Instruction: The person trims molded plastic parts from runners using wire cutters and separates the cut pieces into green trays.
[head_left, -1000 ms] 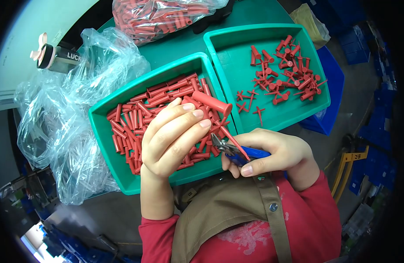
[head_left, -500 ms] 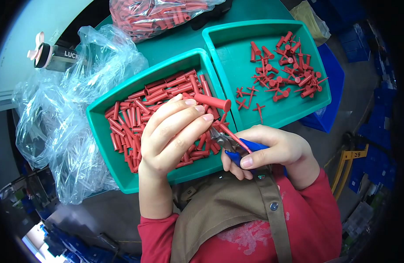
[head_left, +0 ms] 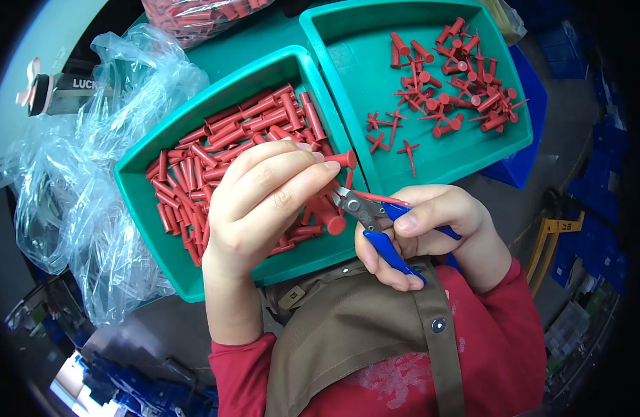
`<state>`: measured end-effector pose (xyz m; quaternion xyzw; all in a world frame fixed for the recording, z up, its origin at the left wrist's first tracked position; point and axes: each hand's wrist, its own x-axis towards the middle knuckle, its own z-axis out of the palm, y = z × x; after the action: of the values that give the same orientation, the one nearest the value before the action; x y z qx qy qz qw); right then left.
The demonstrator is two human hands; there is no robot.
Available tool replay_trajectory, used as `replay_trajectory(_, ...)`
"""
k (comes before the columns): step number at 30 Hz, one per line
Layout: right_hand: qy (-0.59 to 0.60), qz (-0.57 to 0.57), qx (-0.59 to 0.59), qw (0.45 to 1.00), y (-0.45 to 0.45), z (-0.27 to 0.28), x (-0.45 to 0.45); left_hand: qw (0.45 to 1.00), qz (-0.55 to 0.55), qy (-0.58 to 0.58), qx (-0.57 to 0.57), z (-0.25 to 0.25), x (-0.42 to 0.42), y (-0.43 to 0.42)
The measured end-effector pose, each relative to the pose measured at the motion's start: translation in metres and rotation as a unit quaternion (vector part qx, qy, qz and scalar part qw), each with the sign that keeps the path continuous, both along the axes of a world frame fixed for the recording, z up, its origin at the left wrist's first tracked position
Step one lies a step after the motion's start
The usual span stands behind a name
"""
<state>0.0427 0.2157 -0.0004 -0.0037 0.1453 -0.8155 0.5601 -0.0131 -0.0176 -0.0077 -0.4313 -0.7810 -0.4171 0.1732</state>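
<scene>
My left hand [head_left: 264,191] is closed on a red plastic piece with flanged tubes. One round-ended tube [head_left: 344,160] sticks out past my fingertips. Another flanged tube [head_left: 332,221] points down below them. In my right hand [head_left: 441,219] is a pair of blue-handled nippers [head_left: 354,206], its handles spread apart. The nipper jaws are up against the red piece at my left fingertips; the exact contact is hidden. A thin red rod [head_left: 379,199] runs from there along the nippers to my right thumb.
Under my left hand, a green bin [head_left: 143,240] holds many red tubes. The adjoining green bin [head_left: 358,76] contains flanged red pieces and cross-shaped sprues. Clear plastic bags [head_left: 111,208] and a bottle [head_left: 66,94] lie at left. A bag of red tubes [head_left: 195,17] sits behind.
The nipper handles have spread wider in my right hand. The red piece in my left hand has turned, and a flanged tube now points downward. The view has shifted, moving the bins up and left.
</scene>
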Motion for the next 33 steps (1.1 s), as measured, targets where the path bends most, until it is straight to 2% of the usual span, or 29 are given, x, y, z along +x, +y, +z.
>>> replay_trajectory(10, -0.049, -0.023, -0.052, 0.997, -0.004, -0.003, 0.004, 0.999, -0.01, -0.036, 0.007, 0.0, -0.002, 0.0)
replay_trajectory(17, -0.055, -0.032, -0.015, 0.998, -0.002, 0.006, 0.004, 0.999, -0.013, -0.051, 0.011, 0.002, -0.001, -0.002)
replay_trajectory(19, -0.001, 0.002, 0.072, 0.997, 0.003, 0.017, -0.001, 0.997, -0.022, -0.065, 0.037, 0.001, 0.0, 0.0)
replay_trajectory(20, 0.0, 0.002, 0.073, 0.997, 0.004, 0.023, -0.001, 0.994, -0.032, -0.08, 0.064, 0.001, 0.001, 0.0)
replay_trajectory(21, 0.07, -0.009, 0.133, 0.989, 0.005, 0.029, -0.001, 0.994, -0.032, -0.078, 0.064, 0.0, 0.001, 0.0)
replay_trajectory(22, 0.141, -0.02, 0.193, 0.971, 0.005, 0.035, -0.001, 0.993, -0.031, -0.097, 0.062, 0.0, 0.001, -0.001)
replay_trajectory(24, 0.195, -0.097, 0.272, 0.937, 0.005, 0.042, 0.001, 0.991, -0.028, -0.113, 0.059, 0.0, 0.002, -0.003)
replay_trajectory(26, 0.331, -0.26, 0.34, 0.841, -0.005, 0.034, 0.005, 0.98, -0.039, -0.174, 0.084, 0.002, 0.005, -0.002)
replay_trajectory(28, 0.451, -0.345, 0.345, 0.747, -0.012, 0.022, -0.003, 0.975, -0.052, -0.195, 0.096, 0.003, 0.006, -0.001)
replay_trajectory(30, 0.522, -0.388, 0.348, 0.675, -0.02, 0.012, -0.009, 0.961, -0.078, -0.236, 0.122, 0.003, 0.006, 0.0)
replay_trajectory(31, 0.522, -0.39, 0.348, 0.674, -0.022, 0.012, -0.012, 0.961, -0.078, -0.236, 0.121, 0.003, 0.007, 0.0)
replay_trajectory(33, 0.592, -0.363, 0.383, 0.609, -0.027, 0.013, -0.018, 0.954, -0.086, -0.257, 0.131, 0.004, 0.008, 0.0)
